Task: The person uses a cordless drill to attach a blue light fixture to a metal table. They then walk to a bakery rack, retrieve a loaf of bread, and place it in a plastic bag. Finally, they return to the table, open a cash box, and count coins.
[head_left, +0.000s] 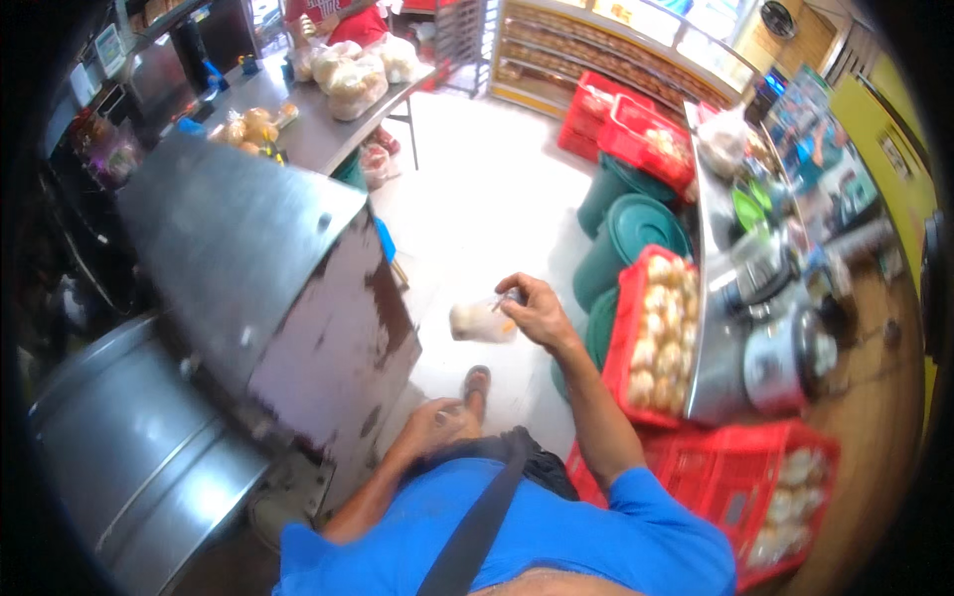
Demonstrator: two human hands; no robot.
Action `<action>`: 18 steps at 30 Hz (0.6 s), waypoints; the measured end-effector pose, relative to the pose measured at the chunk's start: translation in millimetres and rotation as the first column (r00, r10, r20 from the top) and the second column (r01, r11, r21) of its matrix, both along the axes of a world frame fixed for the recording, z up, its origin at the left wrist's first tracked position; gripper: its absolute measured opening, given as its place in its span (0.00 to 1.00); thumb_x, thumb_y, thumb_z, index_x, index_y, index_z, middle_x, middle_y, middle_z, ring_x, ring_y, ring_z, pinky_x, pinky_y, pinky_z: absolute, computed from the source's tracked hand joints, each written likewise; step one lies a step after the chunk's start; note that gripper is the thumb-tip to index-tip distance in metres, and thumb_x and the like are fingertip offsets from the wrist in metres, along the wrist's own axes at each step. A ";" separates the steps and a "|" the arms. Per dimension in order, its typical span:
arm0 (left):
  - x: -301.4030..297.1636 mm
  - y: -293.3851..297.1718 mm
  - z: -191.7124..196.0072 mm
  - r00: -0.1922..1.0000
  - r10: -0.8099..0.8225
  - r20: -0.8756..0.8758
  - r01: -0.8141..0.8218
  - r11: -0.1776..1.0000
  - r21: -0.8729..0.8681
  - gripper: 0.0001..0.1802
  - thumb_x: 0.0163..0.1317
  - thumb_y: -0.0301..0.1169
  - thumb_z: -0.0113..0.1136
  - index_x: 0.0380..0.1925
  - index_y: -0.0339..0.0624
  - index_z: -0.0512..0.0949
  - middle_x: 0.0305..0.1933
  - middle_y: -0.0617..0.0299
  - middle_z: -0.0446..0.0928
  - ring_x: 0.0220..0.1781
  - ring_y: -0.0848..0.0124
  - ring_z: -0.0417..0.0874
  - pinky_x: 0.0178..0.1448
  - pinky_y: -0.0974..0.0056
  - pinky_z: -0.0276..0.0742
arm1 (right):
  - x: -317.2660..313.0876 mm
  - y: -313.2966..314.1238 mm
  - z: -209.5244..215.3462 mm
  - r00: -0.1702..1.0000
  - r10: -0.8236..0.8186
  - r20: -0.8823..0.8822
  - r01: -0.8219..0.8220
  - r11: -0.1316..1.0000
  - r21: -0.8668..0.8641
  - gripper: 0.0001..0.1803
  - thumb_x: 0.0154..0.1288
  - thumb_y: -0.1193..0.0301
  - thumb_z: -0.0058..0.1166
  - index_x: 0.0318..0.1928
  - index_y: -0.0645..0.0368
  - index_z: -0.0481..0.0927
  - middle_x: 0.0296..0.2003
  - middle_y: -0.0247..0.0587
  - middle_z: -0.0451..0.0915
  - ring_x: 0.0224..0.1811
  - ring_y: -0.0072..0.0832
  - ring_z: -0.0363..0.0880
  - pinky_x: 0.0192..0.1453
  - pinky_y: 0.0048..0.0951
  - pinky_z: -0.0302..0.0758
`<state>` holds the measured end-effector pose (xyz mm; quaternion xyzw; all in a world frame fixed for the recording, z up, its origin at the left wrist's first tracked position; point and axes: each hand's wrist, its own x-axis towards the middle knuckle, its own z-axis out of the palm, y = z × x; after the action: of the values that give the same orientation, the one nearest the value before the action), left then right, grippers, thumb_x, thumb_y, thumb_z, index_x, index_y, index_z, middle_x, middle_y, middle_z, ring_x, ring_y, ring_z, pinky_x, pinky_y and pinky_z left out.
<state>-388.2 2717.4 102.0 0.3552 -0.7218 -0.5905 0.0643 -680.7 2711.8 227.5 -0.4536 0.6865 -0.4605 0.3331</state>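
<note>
My right hand (538, 314) is out in front of me, its fingers pinched shut on the gathered top of a small clear plastic bag (481, 322). Pale, rounded contents show through the plastic, too blurred to name, and the bag hangs over the floor. My left hand (434, 425) is low by my thigh with its fingers curled inward. Whatever it may hold is hidden. Nearest to my right forearm is a red crate (624, 343) filled with rows of round, pale buns (658, 338).
On the left stand a steel-topped cabinet (238, 248) and a large metal drum (149, 437). A table (323, 139) further off bears bagged goods (353, 79), with a person in red behind it. Green lidded bins (636, 233), more red crates (730, 477) and a cluttered counter line the right.
</note>
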 end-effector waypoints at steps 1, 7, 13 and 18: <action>-25.6 -16.2 -6.0 0.999 0.023 -0.033 -0.025 0.998 -0.050 0.26 0.62 0.37 0.69 0.59 0.40 0.78 0.47 0.56 0.83 0.40 0.69 0.84 0.44 0.64 0.81 | -22.1 -25.4 -2.0 0.999 0.000 -0.043 0.001 0.999 0.039 0.13 0.59 0.74 0.56 0.45 0.62 0.81 0.26 0.36 0.78 0.28 0.20 0.75 0.35 0.27 0.75; -173.5 -144.1 28.3 0.994 0.083 -0.068 -0.095 0.975 -0.199 0.26 0.58 0.34 0.70 0.57 0.39 0.78 0.46 0.56 0.84 0.38 0.71 0.83 0.45 0.64 0.81 | -172.1 -137.2 -26.1 0.983 0.060 -0.171 -0.064 0.998 -0.017 0.13 0.59 0.74 0.57 0.45 0.62 0.81 0.25 0.34 0.76 0.28 0.21 0.72 0.34 0.27 0.72; -283.0 -277.7 21.6 0.934 0.356 -0.009 -0.354 0.925 -0.142 0.26 0.58 0.33 0.70 0.56 0.39 0.78 0.45 0.56 0.83 0.35 0.70 0.82 0.43 0.63 0.81 | -330.1 -266.8 -19.0 0.980 0.101 -0.171 -0.092 0.994 0.061 0.12 0.60 0.75 0.56 0.45 0.63 0.80 0.25 0.30 0.75 0.27 0.16 0.70 0.32 0.26 0.71; -394.7 -402.0 -18.9 0.953 0.248 0.172 -0.201 0.948 -0.247 0.26 0.58 0.35 0.70 0.56 0.38 0.78 0.46 0.57 0.83 0.35 0.67 0.83 0.43 0.60 0.81 | -429.7 -388.0 -15.6 0.970 0.241 0.013 -0.241 0.969 0.055 0.14 0.58 0.77 0.54 0.47 0.63 0.79 0.26 0.34 0.75 0.27 0.19 0.72 0.33 0.26 0.73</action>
<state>-782.8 2315.4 83.1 0.4836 -0.7419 -0.4539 0.0983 -1110.4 2323.8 211.9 -0.5227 0.6381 -0.3983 0.4011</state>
